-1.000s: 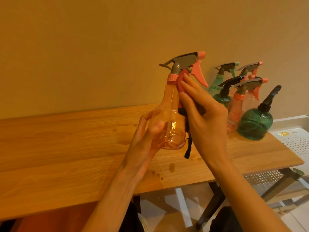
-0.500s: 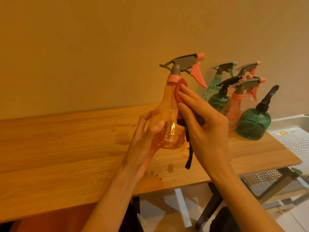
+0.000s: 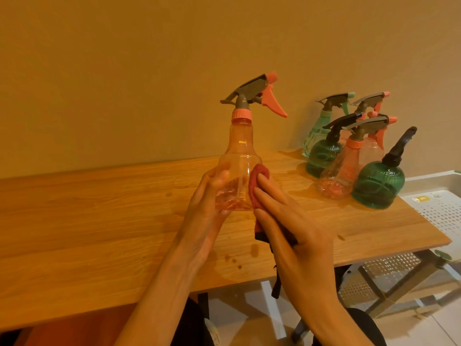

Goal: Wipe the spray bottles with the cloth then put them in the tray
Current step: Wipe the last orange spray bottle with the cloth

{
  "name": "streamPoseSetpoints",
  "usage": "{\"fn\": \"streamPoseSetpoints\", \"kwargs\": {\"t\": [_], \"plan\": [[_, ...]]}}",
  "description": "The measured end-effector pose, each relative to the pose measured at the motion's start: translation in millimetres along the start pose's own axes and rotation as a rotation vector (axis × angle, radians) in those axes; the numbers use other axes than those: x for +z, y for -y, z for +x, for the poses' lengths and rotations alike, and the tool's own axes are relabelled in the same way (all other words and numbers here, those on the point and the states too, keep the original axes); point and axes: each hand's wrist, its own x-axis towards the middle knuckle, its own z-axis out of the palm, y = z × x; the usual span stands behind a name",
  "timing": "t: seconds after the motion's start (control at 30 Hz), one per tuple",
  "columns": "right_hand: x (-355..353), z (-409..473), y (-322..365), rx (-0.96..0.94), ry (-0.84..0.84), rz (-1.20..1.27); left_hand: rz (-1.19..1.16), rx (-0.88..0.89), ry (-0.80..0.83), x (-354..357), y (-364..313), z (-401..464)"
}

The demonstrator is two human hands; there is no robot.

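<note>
Fingers of the right hand (image 3: 299,236) lie straight and together, pressing a red cloth (image 3: 333,182) flat against the lower side of the orange spray bottle (image 3: 239,156); whether the thumb pinches the cloth is hidden. Curled round the bottle's base, the left hand (image 3: 207,203) holds it upright above the wooden table (image 3: 99,221). Clear thin plastic with no liquid visible suggests it is light, somewhat squeezable and possibly slick, since droplets mark the table. Gripping the wide base or the neck under the collar looks safest. 5 more bottles (image 3: 349,151) stand near the white tray (image 3: 439,208).
</note>
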Motion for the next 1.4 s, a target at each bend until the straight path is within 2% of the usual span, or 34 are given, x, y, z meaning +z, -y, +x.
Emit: {"fn": "streamPoseSetpoints", "kwargs": {"t": [0.23, 0.43, 0.73, 0.93, 1.2, 1.4], "plan": [[-1, -1, -5, 0.002, 0.021, 0.011, 0.006, 0.008, 0.033, 2, 0, -2], [-2, -17, -7, 0.010, 0.077, 0.025, -0.085, 0.019, -0.046, 2, -1, 2], [-1, 35, 1, 0.052, -0.022, 0.101, -0.046, 0.039, 0.038, 3, 2, -3], [4, -7, -5, 0.039, 0.016, 0.067, -0.079, 0.042, 0.005, -1, 1, 2], [-2, 35, 2, 0.085, -0.026, 0.141, -0.064, 0.041, 0.075, 2, 5, -3], [4, 2, -4, 0.047, -0.020, 0.106, -0.048, 0.051, 0.039, -1, 0, -2]]}}
